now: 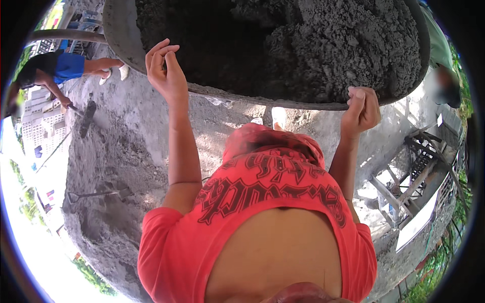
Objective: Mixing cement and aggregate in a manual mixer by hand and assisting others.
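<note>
A large metal tub [118, 43], shaped like a wheelbarrow's, spans the top of the head view. Coarse grey concrete mix [348, 45] is heaped in its right half, while the left half lies dark in shadow. At the near rim on the left is my left hand [167, 73], its fingers loosely bent and apart, with nothing visible in them. My right hand [361, 110] is closed at the near rim toward the right, fingertips pressed against the edge. Both forearms reach up from my red shirt.
On the left a person in blue shorts [69, 66] bends with a long-handled tool [87, 118]. A shovel [98, 195] lies on the ground below. Someone in green [438, 45] stands beyond the tub's right end. Wooden framing [411, 177] stands at right; hollow blocks [48, 113] are stacked far left.
</note>
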Tool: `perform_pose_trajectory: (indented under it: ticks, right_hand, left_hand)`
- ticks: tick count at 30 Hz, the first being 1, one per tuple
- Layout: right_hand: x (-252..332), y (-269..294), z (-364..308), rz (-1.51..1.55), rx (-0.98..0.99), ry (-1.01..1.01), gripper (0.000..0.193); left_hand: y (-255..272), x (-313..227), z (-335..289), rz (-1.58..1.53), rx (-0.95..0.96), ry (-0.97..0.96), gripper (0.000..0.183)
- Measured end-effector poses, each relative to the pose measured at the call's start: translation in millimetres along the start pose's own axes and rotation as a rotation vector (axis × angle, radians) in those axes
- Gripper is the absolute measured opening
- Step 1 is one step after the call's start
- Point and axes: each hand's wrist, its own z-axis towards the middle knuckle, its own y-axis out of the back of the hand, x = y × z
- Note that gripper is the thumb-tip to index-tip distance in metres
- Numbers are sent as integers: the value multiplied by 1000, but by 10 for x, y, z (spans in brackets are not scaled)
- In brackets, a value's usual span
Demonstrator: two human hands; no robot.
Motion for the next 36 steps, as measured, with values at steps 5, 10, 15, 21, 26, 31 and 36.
perform_pose_trajectory:
  ticks: [5, 10, 15, 21, 26, 31, 36]
  right_hand:
    - [55, -61, 9, -34, 45, 112, 19]
    - [26, -63, 12, -35, 103, 104, 21]
    - [81, -78, 49, -46, 208, 62, 17]
    - [219, -120, 160, -282, 406, -198, 18]
    - [176, -140, 230, -459, 674, -383, 31]
    - [234, -154, 322, -482, 873, -528, 38]
    - [260, -166, 343, -488, 908, -556, 38]
  left_hand:
    - [5, 55, 13, -53, 26, -22, 21]
    - [-22, 44, 15, -69, 56, 0, 20]
    - [-23, 72, 5, 15, 111, -59, 17]
    - [-4, 58, 13, 47, 177, 2, 17]
    - [24, 70, 21, 37, 201, 74, 22]
    - [14, 53, 19, -16, 172, 82, 23]
    - [11, 79, 21, -72, 132, 74, 23]
